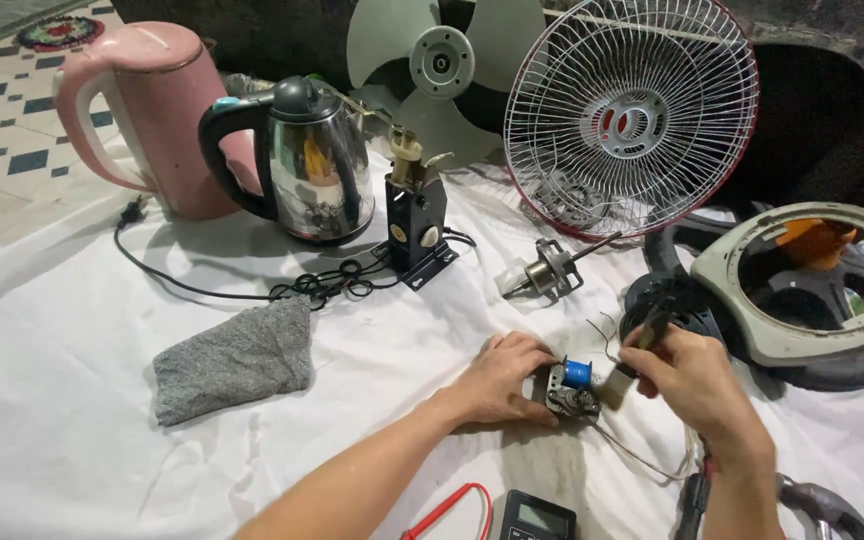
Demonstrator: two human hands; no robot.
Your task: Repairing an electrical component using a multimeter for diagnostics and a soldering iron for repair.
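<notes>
My left hand (500, 378) rests on the white cloth (72, 400) and steadies a small motor (572, 388) with a blue coil. My right hand (692, 375) grips a small brush (624, 372) with a dark handle, its pale bristles touching the motor's right side. Thin wires run from the motor toward the lower right. A metal rotor with a shaft (550, 270) lies just beyond the motor.
A pink kettle (152, 110), a steel kettle (307, 160), a black switch box (414, 225) with a tangled cord, fan blades (432, 70) and a wire fan guard (632, 115) stand at the back. A grey rag (232, 362) lies left. A fan housing ring (802, 280) sits right, a multimeter (537, 518) near me.
</notes>
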